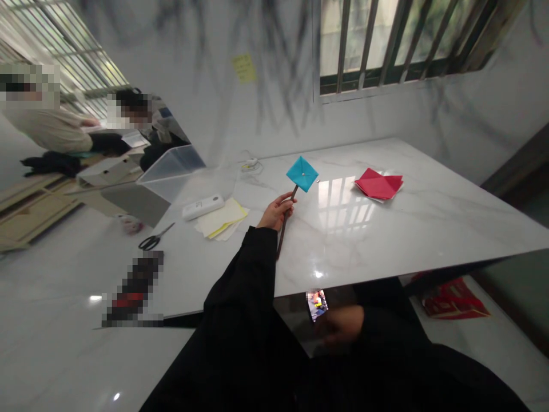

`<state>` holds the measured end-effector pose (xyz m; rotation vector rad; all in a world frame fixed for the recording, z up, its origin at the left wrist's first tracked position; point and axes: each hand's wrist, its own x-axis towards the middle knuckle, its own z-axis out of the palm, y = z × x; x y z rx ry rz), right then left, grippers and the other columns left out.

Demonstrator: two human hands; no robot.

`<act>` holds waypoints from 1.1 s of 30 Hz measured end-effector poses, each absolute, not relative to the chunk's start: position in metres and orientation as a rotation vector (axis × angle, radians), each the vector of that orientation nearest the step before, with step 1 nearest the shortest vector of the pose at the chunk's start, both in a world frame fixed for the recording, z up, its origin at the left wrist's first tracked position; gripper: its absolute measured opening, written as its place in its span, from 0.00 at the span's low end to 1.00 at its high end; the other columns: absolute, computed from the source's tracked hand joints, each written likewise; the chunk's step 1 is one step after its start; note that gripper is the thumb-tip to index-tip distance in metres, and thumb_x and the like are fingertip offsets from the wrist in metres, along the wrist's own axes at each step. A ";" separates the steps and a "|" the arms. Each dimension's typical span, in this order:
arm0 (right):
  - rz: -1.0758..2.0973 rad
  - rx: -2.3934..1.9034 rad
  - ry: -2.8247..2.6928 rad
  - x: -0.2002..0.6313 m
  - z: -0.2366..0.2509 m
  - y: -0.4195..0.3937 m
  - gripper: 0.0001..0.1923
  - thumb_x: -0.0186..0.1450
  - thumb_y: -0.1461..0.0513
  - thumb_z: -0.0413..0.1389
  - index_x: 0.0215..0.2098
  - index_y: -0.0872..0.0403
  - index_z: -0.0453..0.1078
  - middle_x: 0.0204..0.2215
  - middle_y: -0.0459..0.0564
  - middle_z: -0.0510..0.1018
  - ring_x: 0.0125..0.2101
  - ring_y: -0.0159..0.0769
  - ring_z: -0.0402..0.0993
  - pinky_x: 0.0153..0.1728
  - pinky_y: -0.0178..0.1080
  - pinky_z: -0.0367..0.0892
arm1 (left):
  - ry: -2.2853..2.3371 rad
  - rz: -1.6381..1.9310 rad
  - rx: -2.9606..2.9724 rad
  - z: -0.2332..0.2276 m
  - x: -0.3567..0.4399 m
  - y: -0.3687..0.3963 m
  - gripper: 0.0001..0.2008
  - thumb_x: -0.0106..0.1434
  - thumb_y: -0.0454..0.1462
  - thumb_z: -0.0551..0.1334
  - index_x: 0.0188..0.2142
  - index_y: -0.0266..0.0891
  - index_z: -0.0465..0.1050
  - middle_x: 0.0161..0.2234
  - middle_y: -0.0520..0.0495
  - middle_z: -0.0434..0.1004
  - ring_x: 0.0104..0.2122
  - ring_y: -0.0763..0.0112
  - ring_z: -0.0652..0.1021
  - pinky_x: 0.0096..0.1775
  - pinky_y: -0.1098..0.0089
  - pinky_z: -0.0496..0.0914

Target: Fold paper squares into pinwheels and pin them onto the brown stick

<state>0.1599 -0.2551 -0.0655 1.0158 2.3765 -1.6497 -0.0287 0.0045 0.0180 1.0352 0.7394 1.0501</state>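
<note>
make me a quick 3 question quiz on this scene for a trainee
1. True or false: the left hand holds the blue pinwheel by its stick.
2. Which lies nearest the scissors? A. red paper B. yellow paper C. charger
3. Where is the right hand, and what does it hold?

Key
1. True; the fingers wrap the stick, with the pinwheel raised above the table.
2. B
3. Below the table edge, holding a phone with its screen lit.
</note>
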 end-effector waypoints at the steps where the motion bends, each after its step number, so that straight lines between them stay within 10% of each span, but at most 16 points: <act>1: -1.800 0.854 2.328 0.163 -0.041 -0.257 0.25 0.63 0.53 0.67 0.57 0.49 0.77 0.26 0.43 0.75 0.27 0.34 0.72 0.28 0.35 0.62 | 0.740 1.044 1.042 0.019 -0.029 0.004 0.29 0.49 0.37 0.79 0.51 0.37 0.78 0.42 0.45 0.82 0.28 0.81 0.76 0.32 0.77 0.70; 6: -2.198 1.198 2.731 0.202 0.060 -0.209 0.20 0.70 0.48 0.59 0.47 0.55 0.80 0.21 0.41 0.65 0.23 0.28 0.58 0.26 0.34 0.54 | 0.730 1.017 1.090 0.020 -0.027 0.004 0.30 0.48 0.38 0.79 0.51 0.37 0.79 0.41 0.45 0.83 0.27 0.81 0.76 0.30 0.77 0.69; 15: -1.383 2.825 2.660 0.250 0.019 -0.035 0.16 0.58 0.61 0.56 0.41 0.57 0.80 0.16 0.40 0.65 0.20 0.31 0.57 0.27 0.37 0.54 | 0.717 0.954 1.111 0.025 -0.030 0.002 0.30 0.50 0.39 0.79 0.52 0.36 0.79 0.41 0.43 0.83 0.27 0.79 0.77 0.30 0.77 0.71; 33: -0.830 3.023 2.853 0.260 -0.003 -0.003 0.17 0.58 0.63 0.53 0.40 0.58 0.81 0.17 0.42 0.67 0.21 0.35 0.62 0.33 0.39 0.62 | 0.799 1.059 1.227 0.020 -0.025 -0.009 0.27 0.50 0.41 0.77 0.49 0.35 0.80 0.37 0.43 0.85 0.26 0.76 0.76 0.34 0.72 0.72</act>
